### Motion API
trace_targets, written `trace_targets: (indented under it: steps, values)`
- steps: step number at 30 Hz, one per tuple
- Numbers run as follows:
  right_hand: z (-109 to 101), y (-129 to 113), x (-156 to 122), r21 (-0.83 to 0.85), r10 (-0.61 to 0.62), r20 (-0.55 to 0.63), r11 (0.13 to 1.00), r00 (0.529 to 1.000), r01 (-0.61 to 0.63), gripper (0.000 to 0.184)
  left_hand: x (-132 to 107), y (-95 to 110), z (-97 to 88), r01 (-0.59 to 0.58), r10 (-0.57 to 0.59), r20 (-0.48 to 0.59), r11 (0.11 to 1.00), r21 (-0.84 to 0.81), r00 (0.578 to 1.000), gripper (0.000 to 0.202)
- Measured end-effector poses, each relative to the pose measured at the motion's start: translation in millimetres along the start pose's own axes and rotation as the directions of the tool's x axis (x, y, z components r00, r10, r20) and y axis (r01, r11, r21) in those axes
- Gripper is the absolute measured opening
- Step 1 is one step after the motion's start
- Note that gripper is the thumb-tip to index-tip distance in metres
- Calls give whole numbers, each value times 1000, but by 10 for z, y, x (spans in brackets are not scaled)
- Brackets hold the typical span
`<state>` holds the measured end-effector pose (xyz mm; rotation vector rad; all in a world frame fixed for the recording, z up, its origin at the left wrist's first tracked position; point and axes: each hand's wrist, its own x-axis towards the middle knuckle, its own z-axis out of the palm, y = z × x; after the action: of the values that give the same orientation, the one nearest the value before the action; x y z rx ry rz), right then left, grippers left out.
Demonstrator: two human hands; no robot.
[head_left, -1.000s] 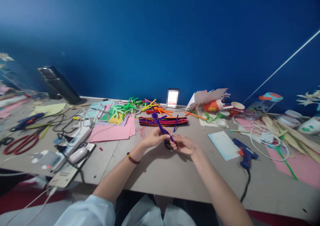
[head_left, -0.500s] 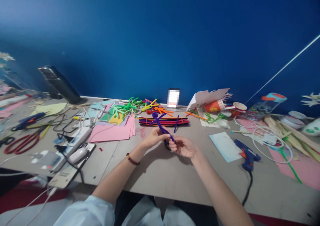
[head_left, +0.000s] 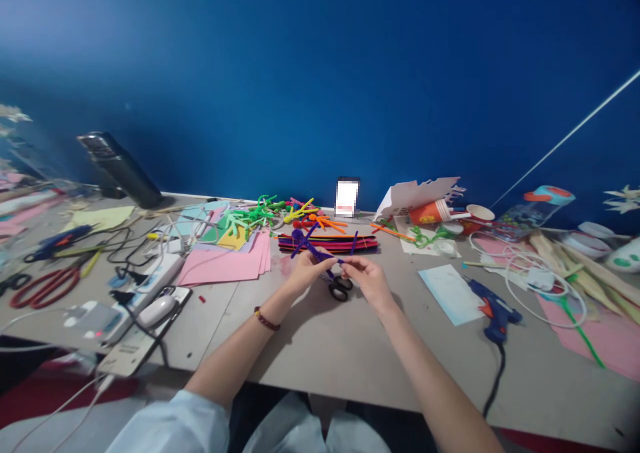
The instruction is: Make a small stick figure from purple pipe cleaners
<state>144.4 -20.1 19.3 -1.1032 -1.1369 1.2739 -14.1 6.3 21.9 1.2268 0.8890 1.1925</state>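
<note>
Between my hands is a purple pipe-cleaner figure [head_left: 303,241] with a rounded top and thin limbs sticking out. My left hand [head_left: 306,273] is closed around its body. My right hand [head_left: 367,281] pinches the end of one purple limb, right of the left thumb. On the table just beneath lie black-handled scissors [head_left: 339,290], their blades partly hidden by the hands. Behind the figure rests a bundle of dark, pink and orange pipe cleaners [head_left: 333,244]. A loose purple pipe-cleaner piece [head_left: 355,242] lies against that bundle.
Green pipe-cleaner shapes [head_left: 255,214] and pink paper sheets [head_left: 225,266] lie left, near a power strip [head_left: 153,289] and a phone [head_left: 143,343]. A blue glue gun [head_left: 497,309], a pale card [head_left: 450,293] and orange cups [head_left: 430,213] are on the right. A blue wall rises behind.
The figure has tipped left and lower in my left hand. My right hand has moved slightly right and up, drawing a limb sideways; the scissors' handles now show more.
</note>
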Motion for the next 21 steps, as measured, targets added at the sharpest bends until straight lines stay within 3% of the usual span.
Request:
trace_targets:
  steps: [4,7,9,11,15,18,21]
  values:
    - [2,-10,-37,-248,-184,-22,953,983,173,26,-10,9,3,-12,11,19,999,40,1000,24]
    - [13,-9,-61,-420,-363,13,843,932,334,20,-14,16,9,-32,32,13,998,58,999,23]
    - [23,6,-62,-477,-418,41,790,907,386,19,-13,19,11,-47,46,16,996,73,999,23]
    - [30,30,-52,-461,-390,46,808,920,366,18,-11,25,8,-65,62,34,994,91,997,22]
    - [27,65,-16,-244,-153,73,955,986,166,21,-8,55,-5,-76,68,82,992,103,994,24]
    - [9,71,5,-105,-38,110,993,993,50,24,-8,79,-13,-64,56,93,994,85,994,26]
    - [-8,68,11,-64,-7,107,998,994,14,27,-5,80,-20,-64,57,99,995,77,994,26]
